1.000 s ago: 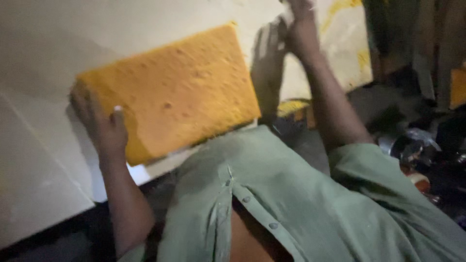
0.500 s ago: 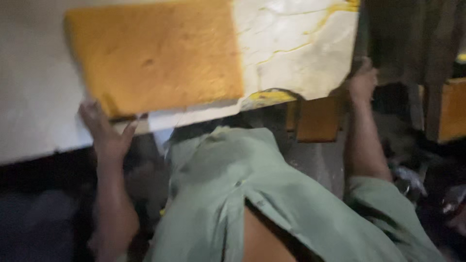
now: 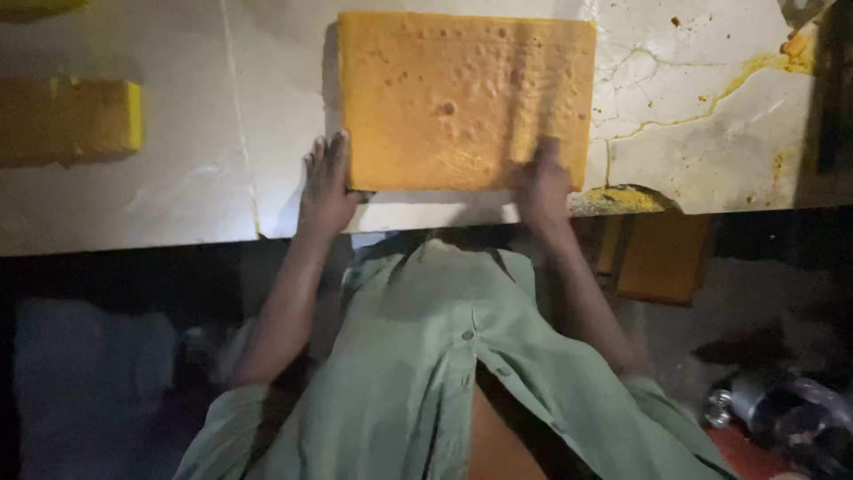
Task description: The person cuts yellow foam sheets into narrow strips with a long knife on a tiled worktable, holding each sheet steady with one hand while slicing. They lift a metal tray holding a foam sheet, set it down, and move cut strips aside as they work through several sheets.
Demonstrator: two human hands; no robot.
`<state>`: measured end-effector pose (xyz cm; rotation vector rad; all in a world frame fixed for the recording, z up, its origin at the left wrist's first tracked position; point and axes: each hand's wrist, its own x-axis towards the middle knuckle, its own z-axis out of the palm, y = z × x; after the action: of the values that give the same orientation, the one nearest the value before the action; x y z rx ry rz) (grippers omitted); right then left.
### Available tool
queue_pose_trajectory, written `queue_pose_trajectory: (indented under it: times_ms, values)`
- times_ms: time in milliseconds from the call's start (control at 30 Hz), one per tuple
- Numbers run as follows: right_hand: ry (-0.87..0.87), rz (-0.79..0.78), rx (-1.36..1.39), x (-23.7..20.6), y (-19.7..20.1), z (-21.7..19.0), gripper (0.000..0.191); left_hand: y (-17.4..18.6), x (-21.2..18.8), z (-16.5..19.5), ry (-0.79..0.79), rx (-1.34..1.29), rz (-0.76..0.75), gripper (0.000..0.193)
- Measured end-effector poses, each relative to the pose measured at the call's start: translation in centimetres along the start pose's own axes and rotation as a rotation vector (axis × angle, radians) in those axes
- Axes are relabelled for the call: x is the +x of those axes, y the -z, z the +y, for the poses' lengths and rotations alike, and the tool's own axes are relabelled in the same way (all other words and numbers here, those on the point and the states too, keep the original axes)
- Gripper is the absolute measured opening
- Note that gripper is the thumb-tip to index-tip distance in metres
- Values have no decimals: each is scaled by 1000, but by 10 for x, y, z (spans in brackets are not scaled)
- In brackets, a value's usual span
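A big flat slab (image 3: 466, 98) lies on the table (image 3: 178, 204), at 12 o'clock from the person. The left hand (image 3: 326, 182) rests at the slab's 7 o'clock corner, the right hand (image 3: 542, 187) at its 5 o'clock corner. A small block (image 3: 67, 120) lies at 9 o'clock, well apart. Another block (image 3: 662, 258) sits under the table at 4 o'clock.

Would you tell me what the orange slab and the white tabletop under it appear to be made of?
Orange slab: probably a soft, waxy or soapy block, matte, its top pitted with small craters. Tabletop: looks like painted or stone-like board, cracked and stained yellow at the right.
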<state>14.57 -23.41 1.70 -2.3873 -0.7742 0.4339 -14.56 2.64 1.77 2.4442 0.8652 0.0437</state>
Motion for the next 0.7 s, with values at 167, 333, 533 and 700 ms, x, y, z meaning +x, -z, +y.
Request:
queue_pose_trajectory:
  times_ms: [167,333,533,700]
  values:
    - [263,21,-89,34,-46,-100,45,3,-1,-2,-49,-70,-32,129]
    - [212,-17,-111,37,-49,-113,41,1,-3,-1,-58,-58,-44,132]
    - [123,-2,-155,40,-51,-115,39,11,-2,13,-15,-9,-75,132]
    - [164,0,-120,38,-51,-115,40,24,7,56,-22,217,-202,127]
